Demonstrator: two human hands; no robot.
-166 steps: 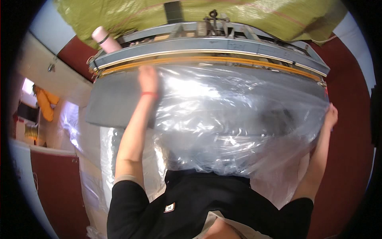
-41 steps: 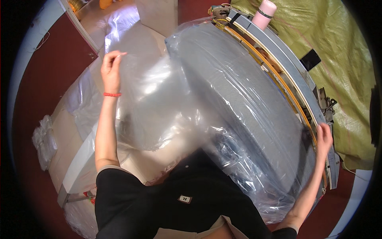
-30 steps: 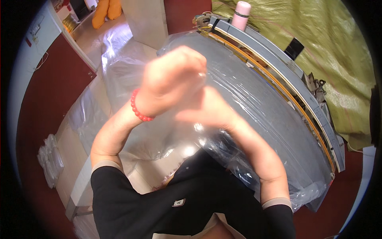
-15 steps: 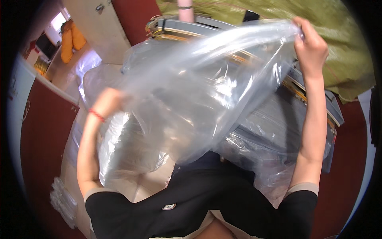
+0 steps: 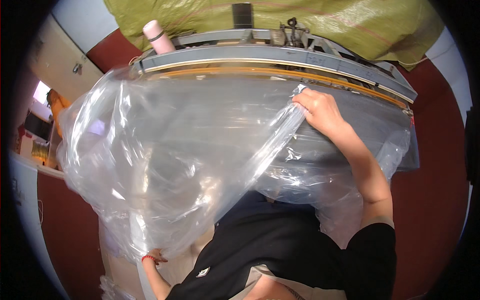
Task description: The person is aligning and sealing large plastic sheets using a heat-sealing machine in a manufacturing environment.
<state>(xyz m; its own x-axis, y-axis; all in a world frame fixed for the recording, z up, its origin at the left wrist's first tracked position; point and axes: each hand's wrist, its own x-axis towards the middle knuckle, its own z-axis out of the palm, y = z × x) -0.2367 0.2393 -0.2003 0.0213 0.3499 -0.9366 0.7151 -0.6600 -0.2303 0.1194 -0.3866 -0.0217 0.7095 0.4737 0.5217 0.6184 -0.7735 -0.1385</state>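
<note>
A big clear plastic bag (image 5: 165, 165) is held up over the grey bench (image 5: 350, 145) and spreads from the far edge of the bench down toward the near left side. The right hand (image 5: 320, 107) is closed on the top edge of the bag, near the far edge of the bench, so its grip is tight on the plastic. From there the plastic is pulled into a stretched fold that runs down and to the left. The left hand (image 5: 155, 257) is low, past the near left corner of the bench, under the hanging bottom of the bag. A red band is seen on its wrist. The fingers are mostly hidden by the plastic, so it cannot be told if that grip is holding the bag or only touching it. More crumpled clear plastic (image 5: 320, 185) lies on the near right part of the bench, under the right forearm. Along the far edge of the bench a long metal frame (image 5: 280, 55) is seen, with a pink bottle (image 5: 157, 36) standing at its left end. A green-yellow sheet (image 5: 350, 20) is spread behind the frame.
</note>
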